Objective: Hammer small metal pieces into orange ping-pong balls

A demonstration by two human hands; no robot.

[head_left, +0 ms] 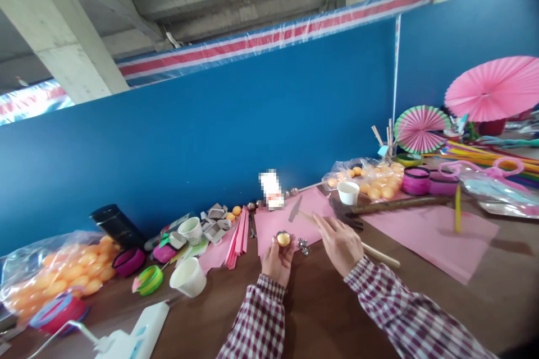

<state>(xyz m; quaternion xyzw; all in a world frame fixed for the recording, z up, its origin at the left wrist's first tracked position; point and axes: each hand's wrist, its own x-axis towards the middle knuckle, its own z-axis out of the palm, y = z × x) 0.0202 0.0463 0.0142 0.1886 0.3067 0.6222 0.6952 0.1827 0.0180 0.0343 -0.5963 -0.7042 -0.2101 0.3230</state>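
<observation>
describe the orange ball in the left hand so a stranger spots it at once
Below the blue wall, find the pink paper sheet in the middle. At its near edge a left hand in a checked sleeve holds a small orange ball in its fingers. Other orange balls sit in plastic bags or loose; only this one is held.

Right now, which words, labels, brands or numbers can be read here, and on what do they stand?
None can be read.
The white packet by the blue wall is blurred out.
The blue marks on the white device are too small.
</observation>
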